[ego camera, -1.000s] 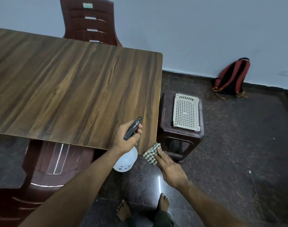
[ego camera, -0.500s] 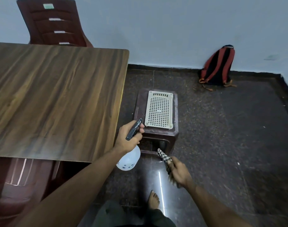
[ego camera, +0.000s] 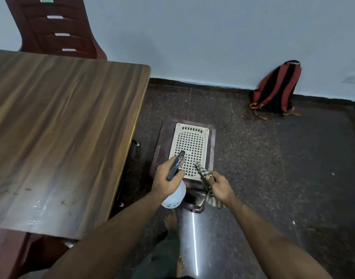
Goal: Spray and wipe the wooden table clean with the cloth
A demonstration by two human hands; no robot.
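Beside the wooden table (ego camera: 61,133), over a dark speckled floor (ego camera: 273,178), both of the person's hands hang out in front of the head camera, the only view. The left hand (ego camera: 167,181) grips a spray bottle (ego camera: 175,197) by its neck, fingers curled round it below the black nozzle (ego camera: 175,165), which points toward 12 o'clock; the white round body of the bottle hangs under the palm. Just at 3 o'clock from it, apart by a narrow gap, the right hand (ego camera: 220,187) pinches a checked cloth (ego camera: 206,183) between thumb and fingers, one end sticking up toward 11 o'clock and the rest trailing below the wrist (the lower part is blurred). Neither the bottle nor the cloth touches the table, whose right edge lies at 9 o'clock from the hands. Faint wet-looking sheen shows on the tabletop near its close corner. Under and beyond the hands, toward 12 o'clock, stands a dark brown plastic stool (ego camera: 212,137) carrying a cream perforated tray (ego camera: 189,150). A maroon plastic chair (ego camera: 57,27) stands behind the table at 10 o'clock, against a pale wall (ego camera: 213,37). A red and black backpack (ego camera: 277,89) leans on that wall at 2 o'clock, well apart from the stool. Two bare feet (ego camera: 170,218) show at 6 o'clock.
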